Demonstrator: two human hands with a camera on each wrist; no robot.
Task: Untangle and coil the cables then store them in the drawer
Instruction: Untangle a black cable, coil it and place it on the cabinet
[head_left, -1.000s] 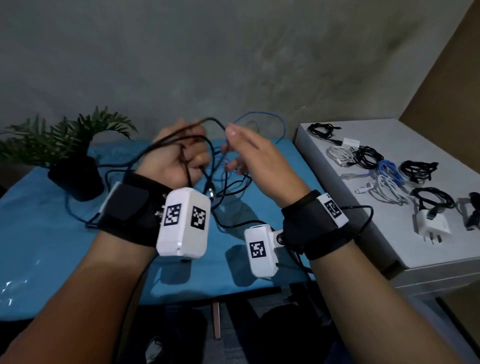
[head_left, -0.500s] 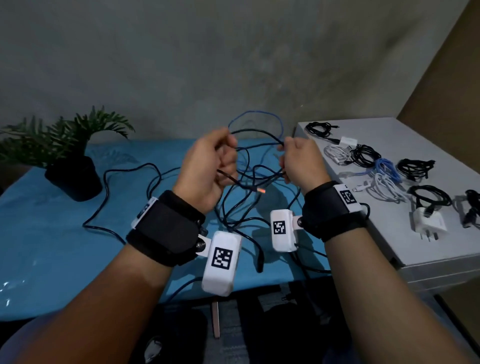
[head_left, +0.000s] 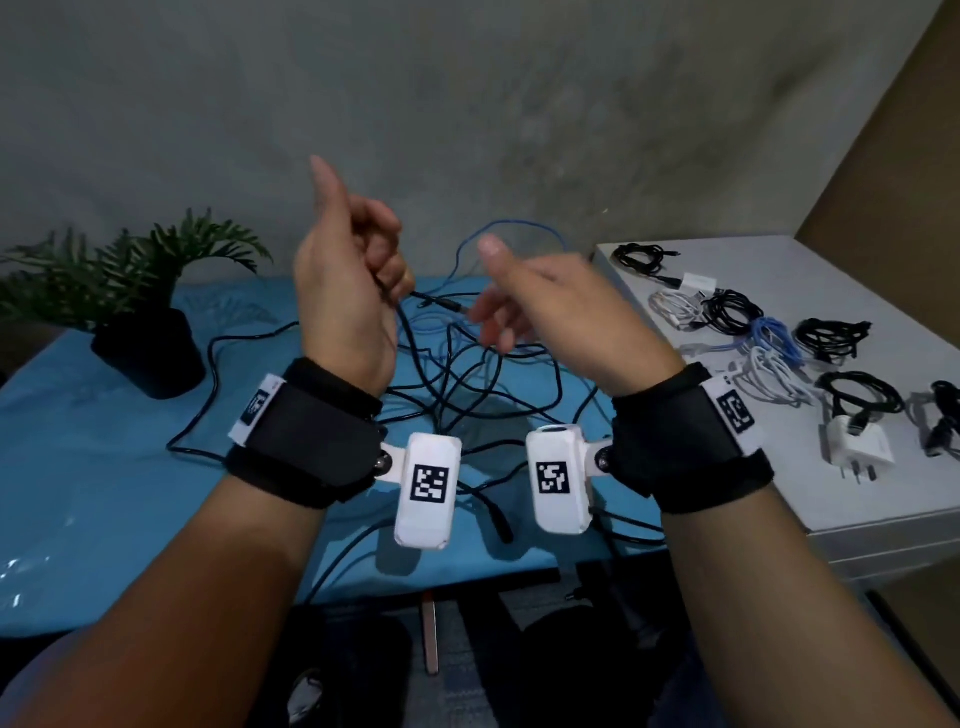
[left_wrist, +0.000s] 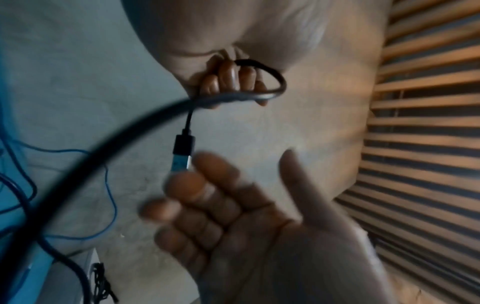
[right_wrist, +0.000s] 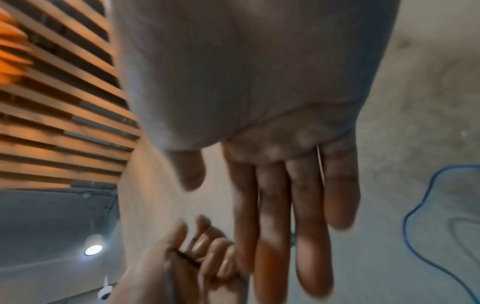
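Observation:
A tangle of black and blue cables (head_left: 467, 379) lies on the blue table (head_left: 104, 493). My left hand (head_left: 379, 270) is raised above it, thumb up, its fingers curled round one black cable (left_wrist: 270, 76). That cable's USB plug (head_left: 441, 305) sticks out to the right; in the left wrist view the plug (left_wrist: 183, 147) hangs just below my curled fingers (left_wrist: 231, 78). My right hand (head_left: 501, 317) hovers just right of the plug tip, fingers straight and loose, holding nothing. The right wrist view shows the same flat right hand (right_wrist: 291, 205) with my left hand (right_wrist: 207, 261) beneath it.
A dark potted plant (head_left: 150, 343) stands at the table's back left. To the right is a white cabinet top (head_left: 779, 514) bearing several coiled black, white and blue cables (head_left: 763, 332) and a white charger (head_left: 852, 447). The table's front edge runs below my wrists.
My left hand has risen and turned thumb-up, keeping one black cable with its plug free. My right hand has let go of the cables and opened beside the plug.

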